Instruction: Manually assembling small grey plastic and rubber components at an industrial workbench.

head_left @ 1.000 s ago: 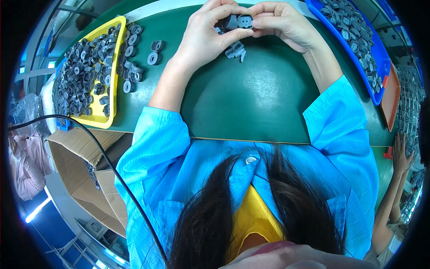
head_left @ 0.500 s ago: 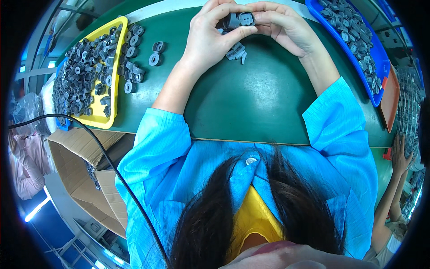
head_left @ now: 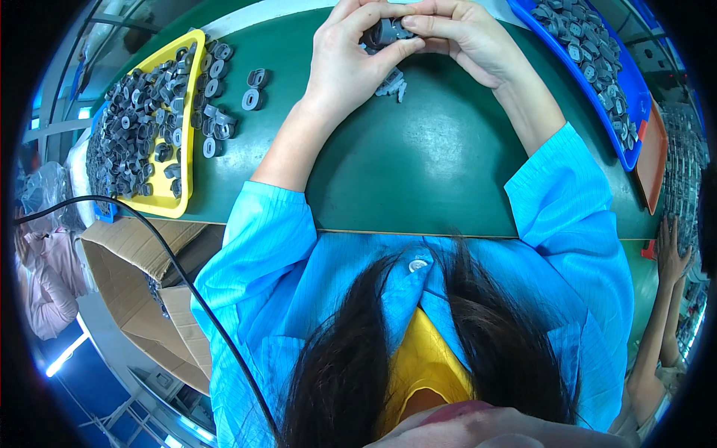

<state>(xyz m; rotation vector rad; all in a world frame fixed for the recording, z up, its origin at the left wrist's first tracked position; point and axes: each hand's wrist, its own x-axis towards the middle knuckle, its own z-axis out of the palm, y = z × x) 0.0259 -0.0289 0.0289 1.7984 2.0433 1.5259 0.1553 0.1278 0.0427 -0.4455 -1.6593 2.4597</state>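
I see both hands up at the far edge of the green table [head_left: 418, 172]. The left hand [head_left: 347, 63] and right hand [head_left: 459, 33] pinch one small grey part [head_left: 387, 31] together, maybe pressing two halves; more lie just below.

bright blue smock [head_left: 418, 299] | white button (at collar) [head_left: 418, 264] | yellow garment under [head_left: 423, 366] | long dark hair [head_left: 351, 373]

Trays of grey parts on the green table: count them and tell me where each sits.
2. A yellow tray lies at the table's left end, heaped with grey parts, some spilling off beside it. A blue tray lies at the right end. Others may sit out of view.
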